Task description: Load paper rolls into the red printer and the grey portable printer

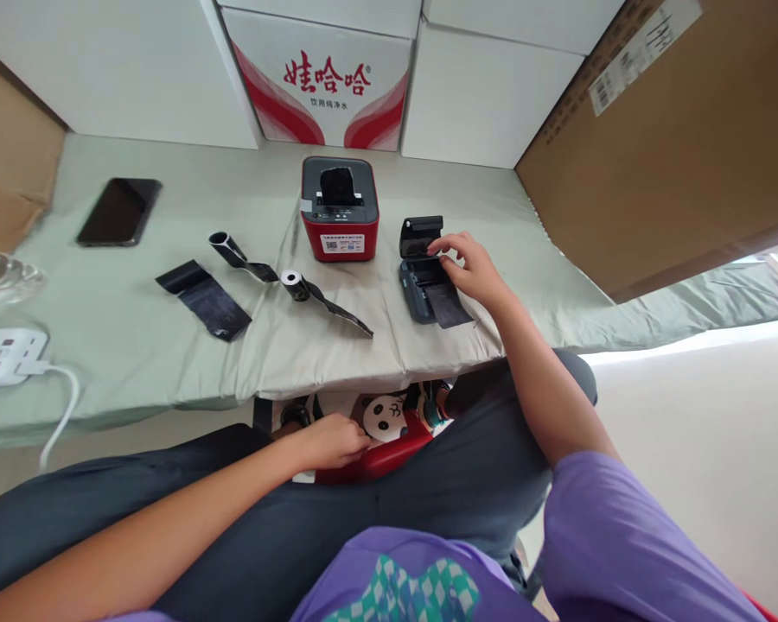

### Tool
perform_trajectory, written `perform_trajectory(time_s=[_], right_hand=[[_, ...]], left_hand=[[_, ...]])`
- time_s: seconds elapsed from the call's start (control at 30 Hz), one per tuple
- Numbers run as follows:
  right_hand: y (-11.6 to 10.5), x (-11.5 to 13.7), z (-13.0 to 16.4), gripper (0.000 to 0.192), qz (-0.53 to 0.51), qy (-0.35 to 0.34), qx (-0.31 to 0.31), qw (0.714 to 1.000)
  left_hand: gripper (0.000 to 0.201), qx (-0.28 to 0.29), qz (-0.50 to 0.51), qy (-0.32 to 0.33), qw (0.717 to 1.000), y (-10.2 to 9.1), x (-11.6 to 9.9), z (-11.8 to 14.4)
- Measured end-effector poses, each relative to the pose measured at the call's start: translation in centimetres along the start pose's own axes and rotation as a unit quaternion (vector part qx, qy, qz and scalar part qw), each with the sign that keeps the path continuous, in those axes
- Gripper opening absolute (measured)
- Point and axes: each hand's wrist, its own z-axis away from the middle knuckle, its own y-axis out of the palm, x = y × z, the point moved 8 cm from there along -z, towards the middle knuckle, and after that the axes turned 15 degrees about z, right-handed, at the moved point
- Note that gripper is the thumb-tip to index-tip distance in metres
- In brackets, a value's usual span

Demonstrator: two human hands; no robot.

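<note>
My right hand [470, 269] reaches over a small dark portable label printer [416, 294]. Its fingers are bent and apart, with the fingertips at the raised lid [421, 235]. A black strip [447, 304] comes out of the printer's front and lies on the cloth. My left hand [338, 439] rests low between my thighs, beside a red seat edge [385, 458]. Its fingers are curled in, and I see no object in them; the palm is hidden. Left of the printer stands a red and black label printer [341, 212] with a black piece sticking out of its top.
Two partly unrolled black rolls, one with a white core [293, 281] and one farther back [224, 242], lie beside a flat black strip [206, 301]. A phone [120, 212] and a white power strip [6, 356] are at left. White cartons [324, 78] and a brown carton [674, 155] border the cloth-covered table [188, 207].
</note>
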Motion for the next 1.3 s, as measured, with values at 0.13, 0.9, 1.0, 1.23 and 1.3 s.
perform_trajectory(time_s=[0.13,0.9,1.0,1.23,1.3], right_hand=[[-0.3,-0.6,0.0,0.034,0.033,0.016,-0.068,0.997],[-1.9,2.4,2.2,0.032,0.051,0.025,-0.014,0.998],[-1.9,2.3,2.3,0.032,0.047,0.022,-0.014,0.999],[-1.6,3.2,2.6,0.038,0.110,0.012,0.035,0.993],[-1.2,3.3,2.7,0.039,0.137,0.019,0.063,0.988]], left_hand=[[0.009,0.006,0.003,-0.009,1.000,0.2,0.1,0.0],[0.002,0.005,-0.003,0.011,1.000,-0.6,-0.6,-0.1],[0.004,0.002,0.001,0.020,1.000,-1.1,-0.9,-0.4],[0.015,-0.011,-0.013,0.048,0.999,-2.6,-1.3,-1.4],[0.017,-0.018,-0.012,0.058,0.998,-2.8,-1.5,-1.7]])
